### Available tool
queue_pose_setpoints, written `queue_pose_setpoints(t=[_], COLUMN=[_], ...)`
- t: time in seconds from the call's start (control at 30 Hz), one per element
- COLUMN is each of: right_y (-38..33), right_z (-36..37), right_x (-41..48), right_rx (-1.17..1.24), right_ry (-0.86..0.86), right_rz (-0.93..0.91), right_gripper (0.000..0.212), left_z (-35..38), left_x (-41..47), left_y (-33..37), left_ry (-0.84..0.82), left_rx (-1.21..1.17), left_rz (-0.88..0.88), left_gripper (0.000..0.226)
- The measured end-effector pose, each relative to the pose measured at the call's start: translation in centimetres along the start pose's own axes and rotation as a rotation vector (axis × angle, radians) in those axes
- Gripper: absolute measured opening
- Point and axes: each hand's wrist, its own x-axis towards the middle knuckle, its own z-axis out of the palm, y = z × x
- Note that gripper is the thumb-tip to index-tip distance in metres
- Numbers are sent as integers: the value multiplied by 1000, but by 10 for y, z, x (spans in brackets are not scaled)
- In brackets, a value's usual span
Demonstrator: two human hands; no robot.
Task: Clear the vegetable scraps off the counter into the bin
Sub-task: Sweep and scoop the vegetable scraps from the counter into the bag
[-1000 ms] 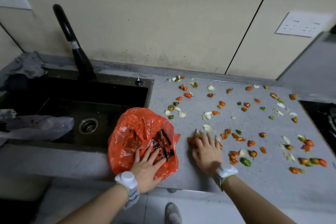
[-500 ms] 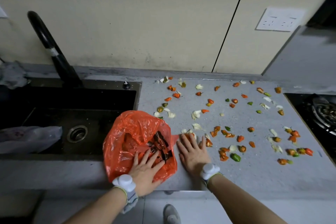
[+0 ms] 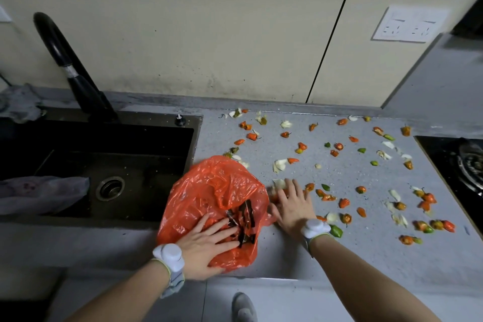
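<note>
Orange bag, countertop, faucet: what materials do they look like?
Orange bag: thin plastic film, glossy; crinkled and translucent.
Countertop: grey speckled, matte, likely stone or composite; cannot tell which.
Faucet: black, smooth satin coat, probably coated metal; a silvery band shows at the joint.

Small vegetable scraps (image 3: pixel 344 202), orange, green and white, lie spread all over the grey speckled tabletop (image 3: pixel 371 251). A crinkly orange plastic bag (image 3: pixel 209 191) with dark print lies flat at the front left of the tabletop. Some scraps lie right against its far edge.
</note>
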Motion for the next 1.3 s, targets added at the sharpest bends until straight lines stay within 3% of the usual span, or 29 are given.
queue_pose_setpoints(t=[0.13,0.3,0.4,0.57,0.73,0.83,1.13,1.3], right_y=[-17,-32,-19,3,7,-2,-19,-12], right_z=[-7,0,6,-1,-6,-2,12,7], right_x=[27,37,27,14,21,14,-11,-5], right_rx=[-3,-83,-61,-138,31,88,-28,99], right_ry=[-44,-137,-64,64,-105,-122,-32,-41], right_rz=[-182,-381,-324,-253,119,175,102,41], right_gripper=[61,59,57,58,88,92,58,37], left_z=[2,14,9,5,-2,-5,-9,-15], left_x=[-9,-24,-24,-13,3,9,4,0], left_y=[-10,-16,-14,-12,-7,-6,-4,2], left_ry=[93,48,-52,-68,-93,-97,-7,36], left_rx=[34,-39,-94,-100,-98,-96,-54,-53], left_rz=[-109,-264,-294,-296,-261,-230,-196,-202], left_gripper=[68,68,72,72,71,71,72,74])
